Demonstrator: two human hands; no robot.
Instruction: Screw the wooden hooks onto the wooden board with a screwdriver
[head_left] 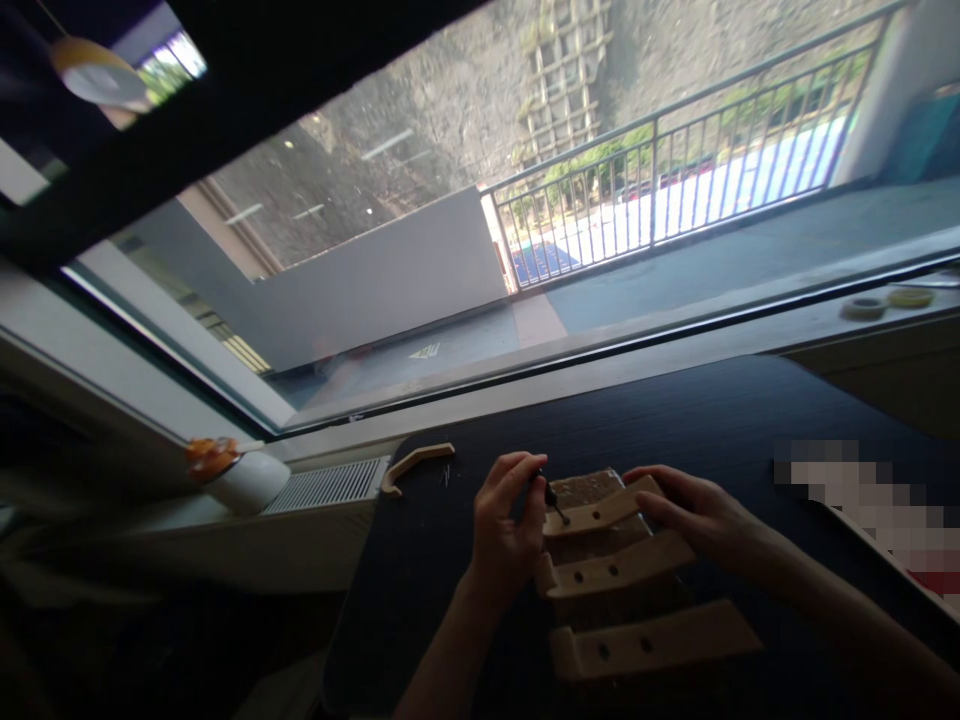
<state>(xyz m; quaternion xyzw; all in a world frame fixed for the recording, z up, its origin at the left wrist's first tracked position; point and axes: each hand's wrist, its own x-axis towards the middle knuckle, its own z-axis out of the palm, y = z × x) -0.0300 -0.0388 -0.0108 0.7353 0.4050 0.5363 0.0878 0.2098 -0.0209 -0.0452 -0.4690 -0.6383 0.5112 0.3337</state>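
My left hand [507, 515] is closed around the dark handle of a small screwdriver [551, 492]. The screwdriver's thin shaft slants down to a hole near the left end of the farthest wooden strip [611, 512]. With thumb and fingers, my right hand [694, 510] grips that strip's right end. Nearer to me lie two more curved wooden strips, a middle one [630, 568] and a front one [675, 640], each with two dark holes. Under the strips a brown, shiny-looking board [589, 488] shows in part.
A loose curved wooden piece [420, 460] and several thin screws or nails [446, 475] lie at the left of the dark table [465, 610]. On the sill stand a white pot [247, 482] and, far right, tape rolls [862, 308]. A large window rises behind the table.
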